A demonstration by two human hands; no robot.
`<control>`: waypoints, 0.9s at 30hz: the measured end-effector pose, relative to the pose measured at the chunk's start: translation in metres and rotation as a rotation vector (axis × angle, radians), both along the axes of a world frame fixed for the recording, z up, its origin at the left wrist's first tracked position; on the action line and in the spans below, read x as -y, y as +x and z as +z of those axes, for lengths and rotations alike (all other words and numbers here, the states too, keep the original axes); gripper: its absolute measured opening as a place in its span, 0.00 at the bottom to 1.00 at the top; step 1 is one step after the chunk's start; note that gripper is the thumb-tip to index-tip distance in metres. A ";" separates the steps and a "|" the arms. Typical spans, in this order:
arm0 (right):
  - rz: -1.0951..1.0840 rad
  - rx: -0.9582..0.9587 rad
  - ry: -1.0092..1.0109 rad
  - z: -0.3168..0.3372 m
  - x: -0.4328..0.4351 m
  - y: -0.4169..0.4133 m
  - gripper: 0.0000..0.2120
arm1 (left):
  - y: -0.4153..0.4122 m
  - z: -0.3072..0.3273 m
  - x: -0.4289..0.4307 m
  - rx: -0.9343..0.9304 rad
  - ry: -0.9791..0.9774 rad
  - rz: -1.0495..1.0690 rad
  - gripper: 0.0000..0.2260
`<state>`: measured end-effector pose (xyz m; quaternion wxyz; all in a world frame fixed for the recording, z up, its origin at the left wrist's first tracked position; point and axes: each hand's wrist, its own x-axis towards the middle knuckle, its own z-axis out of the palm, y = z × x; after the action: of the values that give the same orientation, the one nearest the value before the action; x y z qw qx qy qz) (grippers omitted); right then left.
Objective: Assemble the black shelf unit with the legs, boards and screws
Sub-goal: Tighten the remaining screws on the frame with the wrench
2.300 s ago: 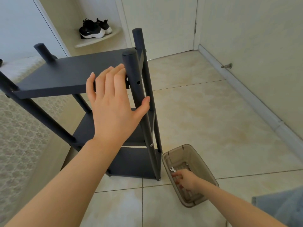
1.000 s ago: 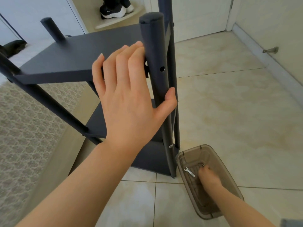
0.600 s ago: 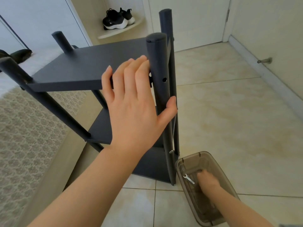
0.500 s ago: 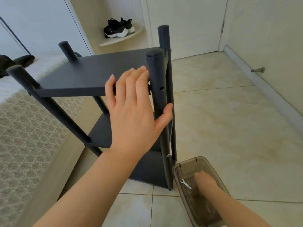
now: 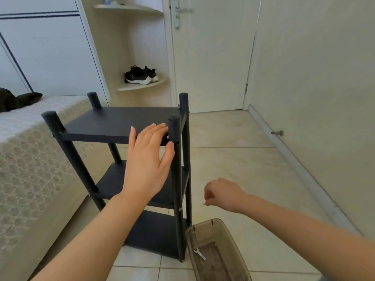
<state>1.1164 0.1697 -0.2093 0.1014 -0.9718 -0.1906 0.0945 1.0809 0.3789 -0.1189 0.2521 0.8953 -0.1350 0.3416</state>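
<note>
Three boards already sit on four legs: the black shelf unit (image 5: 113,179) stands upright on the tile floor (image 5: 243,169), bed (image 5: 24,159) at its 9 o'clock. Left hand (image 5: 147,165) lies flat, fingers straight, on the top board's (image 5: 113,122) front edge, thumb touching the near-right leg (image 5: 176,179); right hand (image 5: 223,194) is at the unit's 4 o'clock, fingertips pinching a small screw (image 5: 205,204). Brown plastic bin (image 5: 205,230) sits at 5 o'clock by that leg's foot, small wrench (image 5: 199,253) inside.

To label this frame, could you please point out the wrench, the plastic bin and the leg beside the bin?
wrench (image 5: 199,254), head view, middle of its shaft.
plastic bin (image 5: 205,222), head view, far rim.
leg beside the bin (image 5: 176,189), head view, mid-length.
</note>
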 end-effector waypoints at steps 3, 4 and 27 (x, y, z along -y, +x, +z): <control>-0.022 0.090 0.271 0.042 0.004 -0.020 0.05 | -0.006 0.003 0.008 0.029 -0.186 -0.012 0.16; -0.034 0.127 0.373 0.054 0.003 -0.026 0.03 | -0.010 0.005 0.012 0.052 -0.270 -0.006 0.12; -0.006 0.458 0.971 0.112 -0.028 -0.038 0.08 | 0.005 0.000 0.010 -0.710 -1.459 -0.461 0.21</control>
<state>1.0782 0.1974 -0.0970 0.4955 -0.8094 -0.2268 -0.2191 1.0854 0.3690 -0.1191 0.8582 0.5123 0.0274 -0.0185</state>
